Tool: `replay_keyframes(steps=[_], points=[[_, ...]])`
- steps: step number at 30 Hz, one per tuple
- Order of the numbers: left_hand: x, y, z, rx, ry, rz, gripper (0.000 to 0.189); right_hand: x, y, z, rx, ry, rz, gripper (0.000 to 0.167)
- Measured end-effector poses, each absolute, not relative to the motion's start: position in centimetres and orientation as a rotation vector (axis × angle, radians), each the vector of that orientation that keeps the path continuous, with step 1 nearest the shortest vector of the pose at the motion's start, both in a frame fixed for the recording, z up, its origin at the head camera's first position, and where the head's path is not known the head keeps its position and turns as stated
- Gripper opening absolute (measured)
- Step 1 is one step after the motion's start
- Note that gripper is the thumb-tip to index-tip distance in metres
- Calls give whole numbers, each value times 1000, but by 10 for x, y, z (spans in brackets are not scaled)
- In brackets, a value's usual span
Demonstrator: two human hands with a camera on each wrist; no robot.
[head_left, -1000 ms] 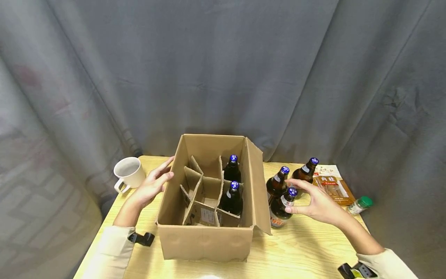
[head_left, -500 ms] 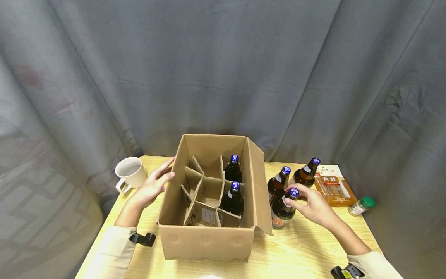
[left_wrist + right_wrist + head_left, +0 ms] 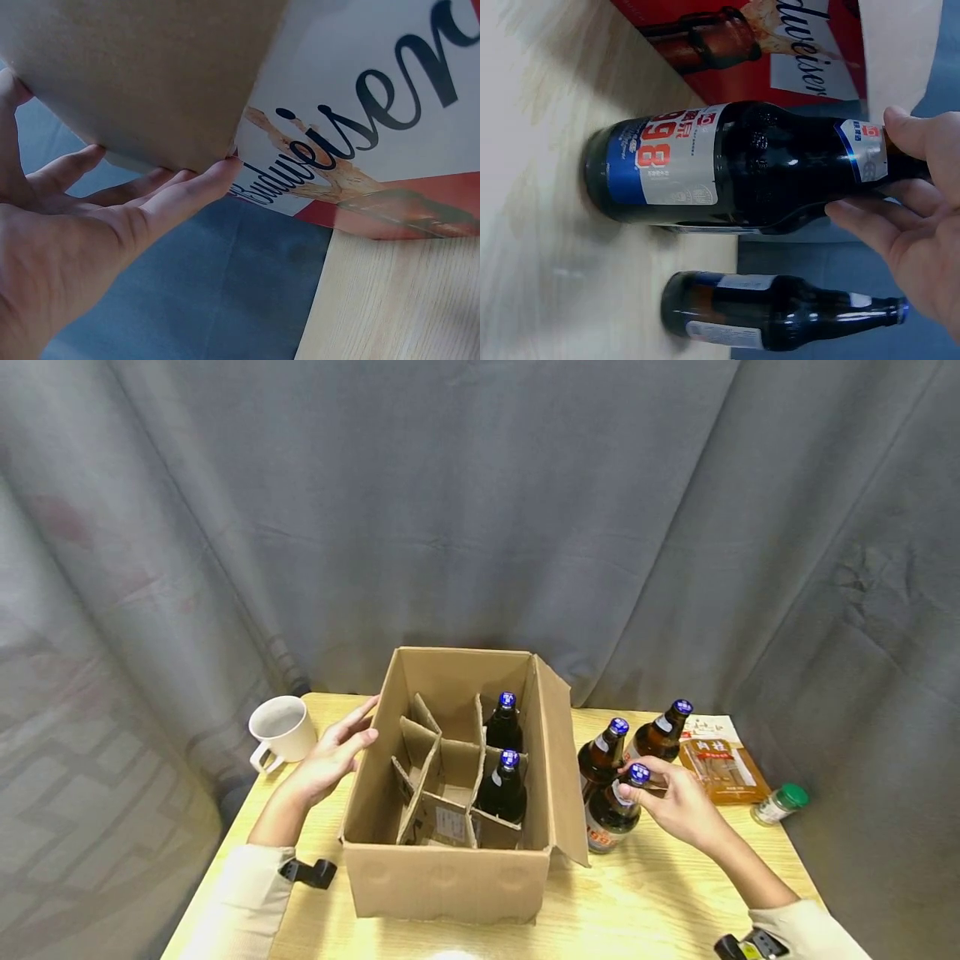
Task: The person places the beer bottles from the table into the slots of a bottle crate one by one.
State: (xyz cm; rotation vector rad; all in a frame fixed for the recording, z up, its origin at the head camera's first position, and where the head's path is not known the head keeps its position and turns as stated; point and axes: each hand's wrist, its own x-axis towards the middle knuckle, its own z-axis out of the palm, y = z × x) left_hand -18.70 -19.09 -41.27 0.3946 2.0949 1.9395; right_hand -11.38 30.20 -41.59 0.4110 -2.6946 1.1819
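In the head view, an open cardboard box (image 3: 446, 885) is seen at the centre of the frame, set on a pale wooden desk (image 3: 645, 910). Its inside is divided by cardboard partitions (image 3: 442, 768). Two dark bottles with blue caps are held in the right-hand column: the rear bottle (image 3: 504, 728) in the upper compartment, the nearer bottle (image 3: 502, 793) in the middle one. A flap (image 3: 558, 760) is folded outward at the box's right side.

Right of the box, a brown bottle with a blue cap (image 3: 613, 817) is gripped by the neck between the thumb and fingers of the right hand (image 3: 686, 806); it is stood upright, its base near the flap. In the right wrist view, its label is marked with orange-red figures, and a printed side of the box is shown behind it.

Just behind the gripped bottle, a second bottle (image 3: 600, 760) is partly hidden; a third bottle (image 3: 660, 735) is placed farther up and right. A brown and white packet (image 3: 720, 768) and a small green-capped jar (image 3: 780, 804) are laid at the right edge of the desk.

The box's left side is touched by the left hand (image 3: 326, 768), whose fingers are extended rather than curled around anything. A white mug (image 3: 283, 735) is placed at the desk's upper left. The background is filled by a grey curtain (image 3: 480, 527).
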Motion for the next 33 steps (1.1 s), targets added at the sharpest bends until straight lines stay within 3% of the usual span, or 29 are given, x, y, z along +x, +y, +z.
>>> replay_keyframes(steps=[5, 18, 25, 33], points=[[-187, -191, -412, 396, 2105, 1941, 61, -112, 302, -383, 465, -2642, 1144, 19], [-185, -190, -414, 393, 2099, 1932, 61, -105, 303, -232, 493, -2530, 1167, 17], [-186, -191, -410, 395, 2096, 1923, 61, -107, 274, -193, 613, -2332, 1331, 24], [-186, -190, -409, 381, 2106, 1898, 62, -122, 208, -168, 921, -2161, 1619, 16]])
